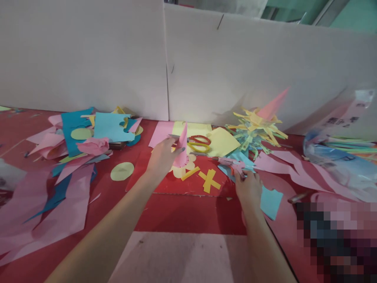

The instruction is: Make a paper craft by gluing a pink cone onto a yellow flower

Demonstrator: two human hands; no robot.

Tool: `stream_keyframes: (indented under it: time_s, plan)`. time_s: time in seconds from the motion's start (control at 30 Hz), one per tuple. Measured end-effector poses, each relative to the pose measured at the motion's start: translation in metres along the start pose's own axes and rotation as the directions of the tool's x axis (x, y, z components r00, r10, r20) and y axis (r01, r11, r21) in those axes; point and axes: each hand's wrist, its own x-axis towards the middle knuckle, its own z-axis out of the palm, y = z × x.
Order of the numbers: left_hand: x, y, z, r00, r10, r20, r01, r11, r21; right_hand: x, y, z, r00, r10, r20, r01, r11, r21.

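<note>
A pink paper cone point(182, 151) stands upright on a pale yellow scalloped paper piece point(179, 172). The fingers of my left hand point(161, 158) are closed around the cone's left side. On the right, my right hand point(249, 190) grips a pink hot glue gun point(231, 162), its nozzle pointing left toward the cone; part of its handle is hidden by my fingers. Crossed yellow paper strips point(210, 181) lie between the two hands. Behind the cone are red-handled scissors point(200, 140) and yellow-handled scissors point(199, 147).
A red board point(165, 188) lies under the work. Pink and blue paper scraps point(113, 127) are heaped at left, near a pale yellow disc point(122, 171). At back right sits a fringed yellow piece with a pink cone point(272, 106). A clear plastic bag point(338, 145) lies far right.
</note>
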Motion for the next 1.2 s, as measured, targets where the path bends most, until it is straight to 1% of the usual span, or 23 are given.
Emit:
stream_keyframes:
  time_s: [0.07,0.17,0.23,0.33,0.43,0.5,0.57,0.6,0.67,0.7,0.8,0.9,1.0,1.1,1.2]
  plan:
    - [-0.002,-0.004,0.006,1.0,-0.003,0.014,0.003,1.0,0.006,0.0,0.001,0.0,1.0,-0.013,0.0,0.013,1.0,0.001]
    - [-0.004,-0.011,0.016,1.0,-0.001,0.007,0.001,1.0,-0.017,0.0,0.001,0.0,1.0,-0.03,0.003,0.03,0.999,0.009]
    - [-0.006,-0.012,0.019,1.0,-0.016,-0.005,0.016,0.999,-0.039,-0.001,-0.001,-0.001,1.0,-0.026,-0.007,0.026,0.999,0.023]
    - [-0.015,-0.011,0.016,0.997,-0.043,-0.059,0.039,0.997,-0.073,-0.002,-0.005,-0.005,0.999,0.018,-0.042,-0.016,0.999,0.047]
    - [-0.031,-0.012,0.01,0.987,-0.05,-0.153,0.04,0.997,-0.069,-0.003,-0.016,-0.014,0.991,0.051,-0.123,-0.045,0.998,0.044]
    - [-0.044,-0.017,0.009,0.98,-0.071,-0.184,0.068,0.997,-0.025,-0.006,-0.026,-0.02,0.98,-0.011,-0.197,0.023,0.998,0.06]
    - [-0.057,-0.026,0.012,0.985,-0.091,-0.144,0.098,0.994,0.044,-0.011,-0.039,-0.024,0.959,-0.126,-0.255,0.16,0.98,0.118]
    - [-0.062,-0.031,0.015,0.989,-0.083,-0.123,0.094,0.992,0.083,-0.015,-0.047,-0.025,0.945,-0.195,-0.262,0.241,0.958,0.157]
    - [-0.07,-0.041,0.021,0.995,-0.055,-0.082,0.066,0.989,0.135,-0.023,-0.06,-0.024,0.914,-0.332,-0.232,0.383,0.895,0.228]
    - [-0.071,-0.045,0.024,0.997,-0.05,-0.056,0.058,0.987,0.147,-0.027,-0.066,-0.023,0.896,-0.397,-0.197,0.438,0.861,0.259]
    - [-0.072,-0.052,0.031,0.999,-0.026,-0.022,0.029,0.988,0.154,-0.036,-0.076,-0.018,0.855,-0.514,-0.074,0.508,0.798,0.326]
    - [-0.07,-0.053,0.034,1.0,-0.009,0.012,0.007,0.987,0.159,-0.039,-0.078,-0.015,0.828,-0.561,0.014,0.522,0.778,0.349]
    - [-0.069,-0.051,0.034,0.999,-0.016,0.045,0.009,0.987,0.163,-0.04,-0.078,-0.012,0.796,-0.601,0.073,0.545,0.764,0.347]
    - [-0.069,-0.052,0.035,0.998,-0.033,0.057,0.024,0.988,0.149,-0.043,-0.081,-0.008,0.756,-0.643,0.12,0.569,0.737,0.365]
    - [-0.069,-0.053,0.035,0.998,-0.036,0.052,0.029,0.99,0.14,-0.047,-0.085,-0.005,0.736,-0.662,0.14,0.578,0.722,0.38]
